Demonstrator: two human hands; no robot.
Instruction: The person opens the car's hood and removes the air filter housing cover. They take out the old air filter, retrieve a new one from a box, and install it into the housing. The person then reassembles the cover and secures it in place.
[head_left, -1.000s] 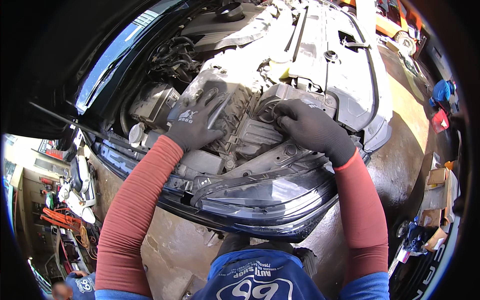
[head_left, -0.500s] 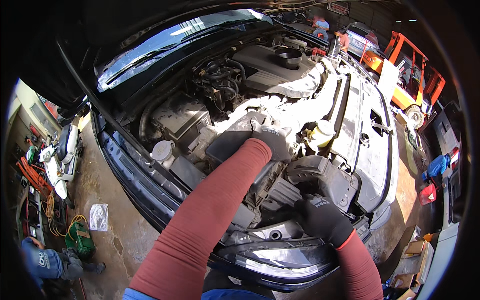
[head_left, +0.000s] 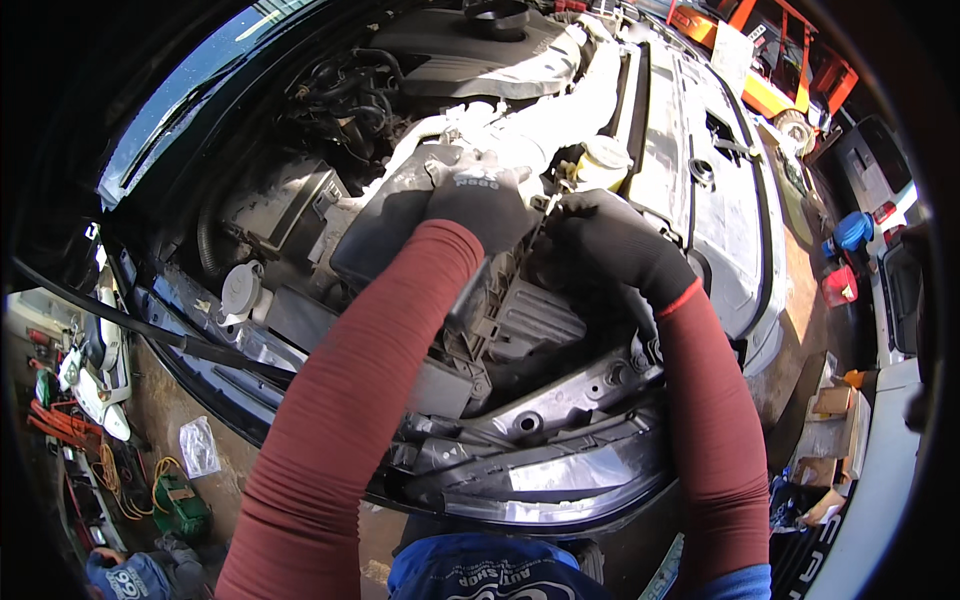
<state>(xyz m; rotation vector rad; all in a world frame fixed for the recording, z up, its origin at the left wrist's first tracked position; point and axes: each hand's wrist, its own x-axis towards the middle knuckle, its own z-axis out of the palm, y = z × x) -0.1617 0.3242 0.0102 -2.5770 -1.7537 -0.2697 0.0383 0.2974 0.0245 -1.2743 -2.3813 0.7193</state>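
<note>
In the head view, an open engine bay (head_left: 640, 120) is seen from above. The gloved left hand (head_left: 478, 200) is laid over the top edge of a black plastic housing (head_left: 400, 215) near the middle of the bay, its grip curled over that edge. The gloved right hand (head_left: 610, 245) is set just beside it, against a grey ribbed cover (head_left: 530, 320); whether its grip is clenched cannot be told. A yellowish reservoir cap (head_left: 603, 155) is seen just beyond the right hand.

A clear plastic bag (head_left: 198, 446) lies on the floor lower left; brown cardboard boxes (head_left: 830, 420) sit far right.
</note>
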